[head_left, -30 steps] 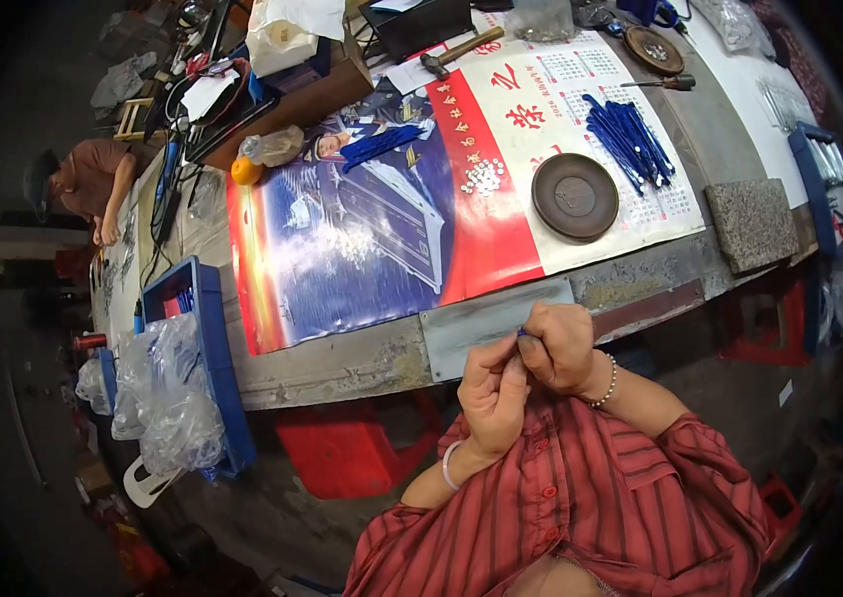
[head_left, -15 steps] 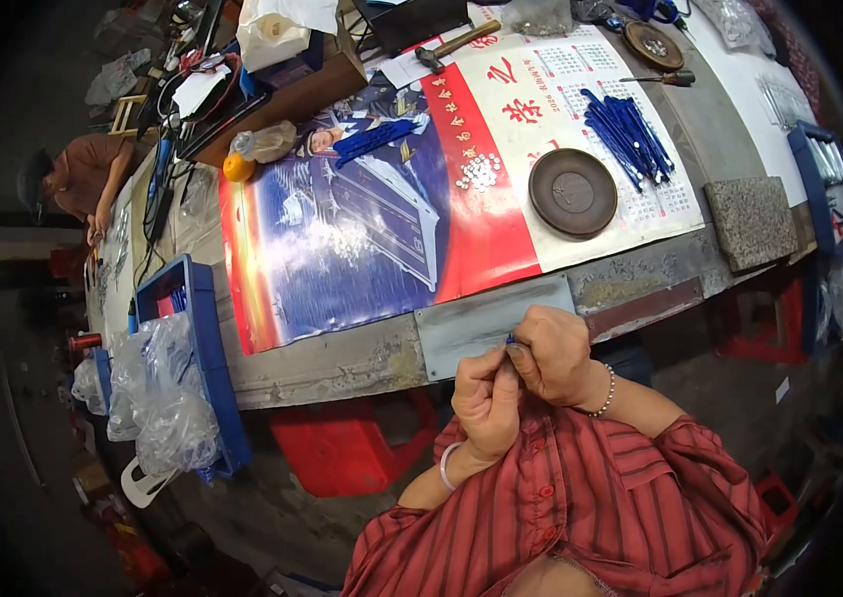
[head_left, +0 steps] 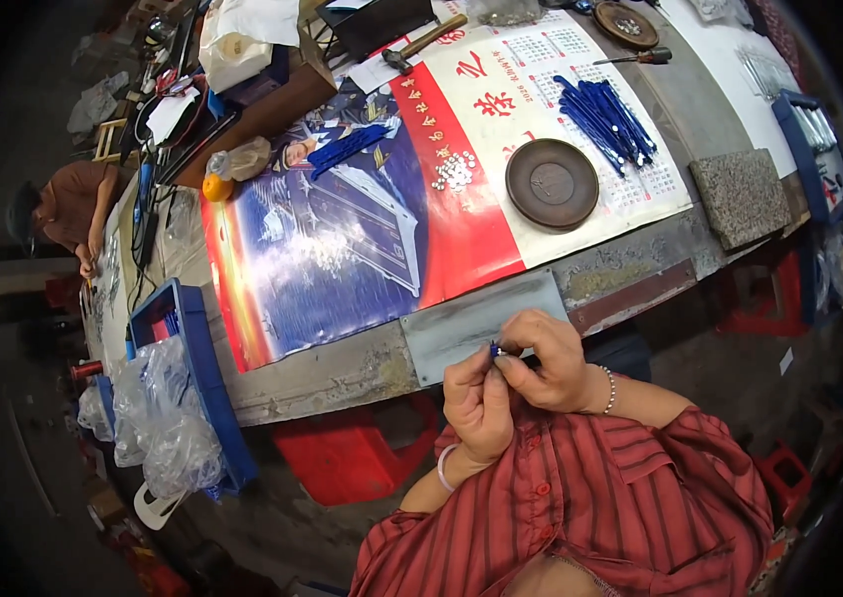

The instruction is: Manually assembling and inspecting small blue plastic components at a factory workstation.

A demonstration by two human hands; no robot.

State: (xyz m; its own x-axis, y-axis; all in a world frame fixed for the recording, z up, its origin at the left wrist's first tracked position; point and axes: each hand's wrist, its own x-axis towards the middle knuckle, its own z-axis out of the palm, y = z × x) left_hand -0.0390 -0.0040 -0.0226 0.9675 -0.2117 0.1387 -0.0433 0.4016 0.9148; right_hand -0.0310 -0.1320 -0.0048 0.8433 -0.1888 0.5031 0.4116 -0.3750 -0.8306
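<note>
My left hand [head_left: 478, 406] and my right hand [head_left: 545, 362] meet in front of my chest, above the table's near edge. Both are closed, thumbs and fingers pinching a small dark blue piece [head_left: 496, 349] between them. Most of that piece is hidden by the fingertips, so its kind cannot be made out. Below and beyond them is a grey flat plate [head_left: 461, 323]. Farther off on a printed poster [head_left: 471, 261] lie a bundle of blue strips [head_left: 605, 124], some with whitish ends, a smaller blue bundle [head_left: 347, 149], a pile of small white round pieces [head_left: 455, 171] and a dark round dish [head_left: 553, 185].
A stone block [head_left: 740, 198] sits at the right. A hammer [head_left: 423, 44] and a screwdriver [head_left: 640, 58] lie at the back. On the left, a blue crate [head_left: 204, 368] holds clear plastic bags; an orange [head_left: 217, 187] is nearby. Another person [head_left: 78, 209] is at the far left.
My hands have shifted slightly left, and the right fingers have loosened from a tighter fist into a pinch, showing more of the blue piece. The view has tilted a little.
</note>
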